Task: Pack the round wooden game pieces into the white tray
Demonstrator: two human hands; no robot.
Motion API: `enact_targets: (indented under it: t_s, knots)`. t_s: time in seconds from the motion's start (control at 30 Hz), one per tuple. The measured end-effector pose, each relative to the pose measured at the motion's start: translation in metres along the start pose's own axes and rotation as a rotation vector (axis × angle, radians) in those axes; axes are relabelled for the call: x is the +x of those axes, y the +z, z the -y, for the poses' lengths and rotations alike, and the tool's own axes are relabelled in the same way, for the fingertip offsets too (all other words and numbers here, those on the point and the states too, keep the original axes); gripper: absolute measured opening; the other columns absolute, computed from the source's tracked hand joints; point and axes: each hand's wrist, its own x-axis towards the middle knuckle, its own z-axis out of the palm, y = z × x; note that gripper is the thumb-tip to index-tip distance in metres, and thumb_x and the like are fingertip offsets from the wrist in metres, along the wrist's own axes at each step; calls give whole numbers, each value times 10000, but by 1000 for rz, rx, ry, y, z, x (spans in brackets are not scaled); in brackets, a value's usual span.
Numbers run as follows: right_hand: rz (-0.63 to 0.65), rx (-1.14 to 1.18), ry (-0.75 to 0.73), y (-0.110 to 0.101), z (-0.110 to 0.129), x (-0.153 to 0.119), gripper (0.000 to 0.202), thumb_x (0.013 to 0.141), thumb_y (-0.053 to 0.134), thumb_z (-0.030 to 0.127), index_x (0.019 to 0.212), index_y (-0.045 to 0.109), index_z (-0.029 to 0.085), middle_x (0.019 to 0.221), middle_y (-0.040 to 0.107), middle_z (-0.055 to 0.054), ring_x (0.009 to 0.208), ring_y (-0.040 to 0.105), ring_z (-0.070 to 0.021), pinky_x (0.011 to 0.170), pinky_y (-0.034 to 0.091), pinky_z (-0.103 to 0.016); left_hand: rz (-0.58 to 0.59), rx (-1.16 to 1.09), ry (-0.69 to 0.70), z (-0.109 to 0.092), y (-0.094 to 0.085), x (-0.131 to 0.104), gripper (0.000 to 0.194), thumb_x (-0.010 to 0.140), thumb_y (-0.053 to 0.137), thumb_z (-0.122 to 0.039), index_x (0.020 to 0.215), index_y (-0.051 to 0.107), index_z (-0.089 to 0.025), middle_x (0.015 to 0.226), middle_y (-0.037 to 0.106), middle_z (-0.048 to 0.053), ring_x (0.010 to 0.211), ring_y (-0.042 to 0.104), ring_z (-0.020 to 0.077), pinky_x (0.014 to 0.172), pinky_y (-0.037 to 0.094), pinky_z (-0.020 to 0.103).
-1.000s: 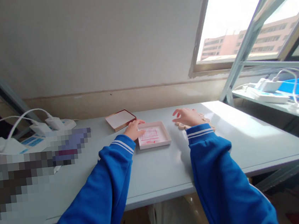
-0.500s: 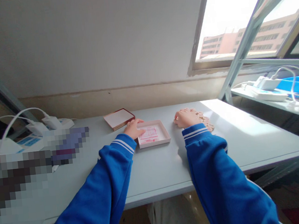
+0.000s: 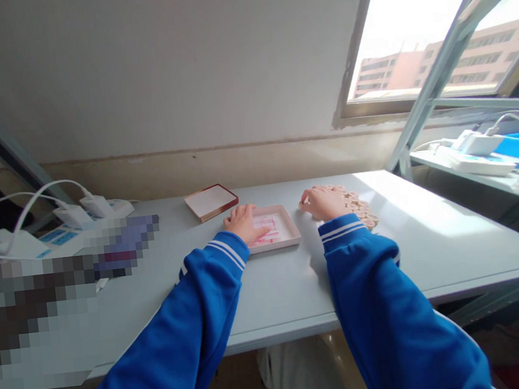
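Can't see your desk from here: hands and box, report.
Left hand at box, fingers spread. Right hand at round pieces. Brown-edged tray beyond, to the left.

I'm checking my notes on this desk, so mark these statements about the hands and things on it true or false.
1. The left hand is at the left side of the shallow white open box. True.
2. The right hand is inside that box. False: the right hand is to its right, at the cluster of small round light-brown pieces.
3. Red markings show inside the box. True.
4. The white-lined tray with reddish-brown edges lies to the right of the box. False: the tray is behind it, to the left.
5. The blue fabric sleeve on the right arm has white stripes at its cuff. True.
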Motion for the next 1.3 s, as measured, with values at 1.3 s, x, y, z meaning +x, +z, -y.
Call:
enact_targets:
  t_s: [1.3]
  knots:
    - [-105,292,-563,17,53,-7,188,821,469,238,990,537,192,796,654,-20,705,584,-140,625,341,-232,-39,-406,136,16,7,20,371,767,455,-186,1127,492,-109,1027,579,89,853,560,146,813,433,267]
